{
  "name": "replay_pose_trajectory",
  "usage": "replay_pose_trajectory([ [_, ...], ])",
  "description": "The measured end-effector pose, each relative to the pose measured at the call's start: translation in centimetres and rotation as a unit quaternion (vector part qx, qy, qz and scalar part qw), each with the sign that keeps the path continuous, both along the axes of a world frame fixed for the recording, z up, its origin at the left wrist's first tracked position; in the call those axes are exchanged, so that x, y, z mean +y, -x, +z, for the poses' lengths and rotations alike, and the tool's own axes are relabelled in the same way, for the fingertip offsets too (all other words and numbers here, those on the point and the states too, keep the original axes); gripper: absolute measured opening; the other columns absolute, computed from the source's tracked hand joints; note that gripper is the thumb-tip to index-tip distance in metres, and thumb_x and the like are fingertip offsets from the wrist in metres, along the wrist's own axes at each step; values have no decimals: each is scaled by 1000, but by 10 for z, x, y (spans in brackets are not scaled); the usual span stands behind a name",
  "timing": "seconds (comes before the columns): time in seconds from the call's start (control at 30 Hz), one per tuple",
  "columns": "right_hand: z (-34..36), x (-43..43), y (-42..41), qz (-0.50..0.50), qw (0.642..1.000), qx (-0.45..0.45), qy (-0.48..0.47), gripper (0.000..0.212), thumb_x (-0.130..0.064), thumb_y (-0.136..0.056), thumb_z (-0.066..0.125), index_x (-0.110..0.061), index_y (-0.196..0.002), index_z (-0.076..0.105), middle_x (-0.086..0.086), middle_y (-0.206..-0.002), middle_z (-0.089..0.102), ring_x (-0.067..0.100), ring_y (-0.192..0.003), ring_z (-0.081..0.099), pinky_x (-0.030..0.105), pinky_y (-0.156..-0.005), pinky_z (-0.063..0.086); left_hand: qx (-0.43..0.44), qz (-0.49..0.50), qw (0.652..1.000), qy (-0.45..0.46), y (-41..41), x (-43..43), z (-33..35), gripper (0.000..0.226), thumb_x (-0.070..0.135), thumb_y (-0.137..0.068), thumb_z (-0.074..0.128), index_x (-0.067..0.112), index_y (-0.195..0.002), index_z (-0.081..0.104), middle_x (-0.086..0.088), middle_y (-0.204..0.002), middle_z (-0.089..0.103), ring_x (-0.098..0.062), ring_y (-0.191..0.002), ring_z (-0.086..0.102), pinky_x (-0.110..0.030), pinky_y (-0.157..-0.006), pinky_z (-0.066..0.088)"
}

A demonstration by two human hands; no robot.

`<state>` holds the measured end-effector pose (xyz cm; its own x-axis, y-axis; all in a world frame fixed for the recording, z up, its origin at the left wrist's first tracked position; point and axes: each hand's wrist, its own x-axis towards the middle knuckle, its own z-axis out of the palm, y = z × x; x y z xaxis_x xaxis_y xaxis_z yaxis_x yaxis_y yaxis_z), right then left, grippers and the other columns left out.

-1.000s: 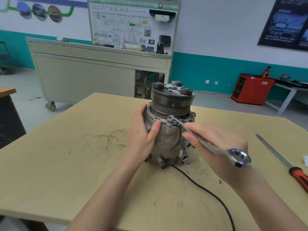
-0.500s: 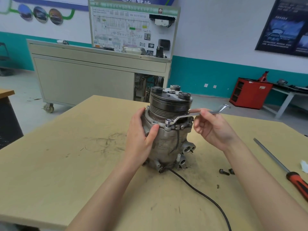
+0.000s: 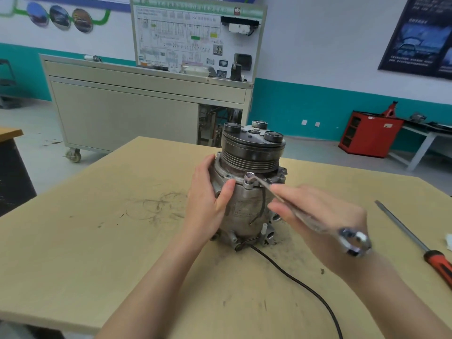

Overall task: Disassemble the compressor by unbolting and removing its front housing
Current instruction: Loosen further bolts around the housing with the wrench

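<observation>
The table (image 3: 97, 241) carries the compressor (image 3: 244, 211), which stands upright on its rear end with the pulley (image 3: 252, 152) uppermost. The front housing (image 3: 223, 176) sits directly beneath the pulley and is not yet removed.

The left hand (image 3: 208, 206) grips the compressor body, thumb across the near face and fingers wrapped round the far side, just below the housing flange. The right hand (image 3: 318, 216) holds the shank of the wrench (image 3: 343, 234). Motion blur hides exactly how its fingers wrap. Beyond this grip the ring end is seated over a flange bolt (image 3: 249, 178); behind it the free end projects past the wrist.

Judged step: loosening this bolt.

Hazards:
- The ring end looks shallowly seated. A tilted pull may slip it off and round the bolt head.
- The left thumb lies just beside the bolt, so a slip may strike it.
- The compressor stands unclamped. Torque may twist or tip it against the steadying hand
- The cable (image 3: 293, 280) trails beneath the right forearm and may snag
</observation>
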<state>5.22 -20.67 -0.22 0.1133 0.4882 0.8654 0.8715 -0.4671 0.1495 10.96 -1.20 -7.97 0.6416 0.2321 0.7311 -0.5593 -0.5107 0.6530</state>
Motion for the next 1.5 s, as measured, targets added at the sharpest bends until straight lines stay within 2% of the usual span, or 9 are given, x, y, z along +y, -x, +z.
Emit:
replay_pose_trajectory([
  [0.13,-8,-5,-9,48,994,78,-64,27,-31,-92,56,-11,-93,75,-8,-80,71,4,-67,64,15,-64,52,-1,-3,1000,6,-1,0,0,53,57,-87,42,34,-133,29,31,-125,37,18,-118,35,-3,-100,24],
  [0.33,4,-16,-69,267,732,563,-276,27,-16,-90,51,-17,-83,77,4,-59,65,14,-50,58,19,-49,47,8,-11,1000,10,-2,0,-2,53,58,-88,41,36,-134,29,18,-129,43,11,-120,38,-4,-101,25],
  [0.5,3,-15,-91,293,652,653,-250,33,-21,-85,46,-16,-79,78,2,-58,64,9,-49,56,16,-48,46,4,-9,1000,13,-3,1,-3,53,58,-87,42,36,-134,29,26,-125,41,16,-120,35,-3,-100,25],
  [0.57,9,-13,-82,303,678,608,-281,31,-22,-85,49,-13,-77,77,5,-62,67,12,-52,60,17,-51,49,3,-6,1000,10,-4,1,-3,53,58,-87,42,36,-134,29,30,-125,40,16,-120,35,-3,-100,24],
  [0.83,15,-1,-8,62,970,191,-134,21,-31,-88,59,-15,-94,71,-7,-78,70,9,-65,66,21,-60,55,-7,-5,1000,13,-5,1,-4,53,55,-88,42,33,-134,30,34,-126,34,20,-118,33,-1,-99,23],
  [1.1,-3,2,-5,59,997,34,-34,26,-25,-92,57,-5,-91,74,5,-72,70,13,-61,64,20,-59,51,-9,-6,1000,12,-4,1,-3,53,54,-88,43,32,-134,31,33,-126,35,18,-119,34,-2,-99,24],
  [1.27,-2,-9,-39,232,835,405,-290,22,-18,-89,54,-18,-83,75,4,-70,70,19,-61,68,23,-59,54,2,-5,1000,12,-3,1,-3,59,57,-87,42,28,-138,32,36,-126,34,20,-118,34,-1,-99,24],
  [1.43,1,-9,-78,298,654,626,-302,31,-19,-88,50,-15,-76,77,3,-63,67,12,-55,63,17,-52,52,-1,-5,1000,14,-3,0,-1,56,57,-87,41,30,-136,32,36,-125,34,21,-117,34,0,-97,23],
  [1.5,2,-7,-84,300,636,638,-314,32,-21,-84,49,-13,-72,77,3,-60,66,10,-51,61,15,-50,50,-2,-4,1000,13,-3,0,-1,57,57,-87,41,30,-137,32,36,-125,34,21,-117,34,1,-97,23],
])
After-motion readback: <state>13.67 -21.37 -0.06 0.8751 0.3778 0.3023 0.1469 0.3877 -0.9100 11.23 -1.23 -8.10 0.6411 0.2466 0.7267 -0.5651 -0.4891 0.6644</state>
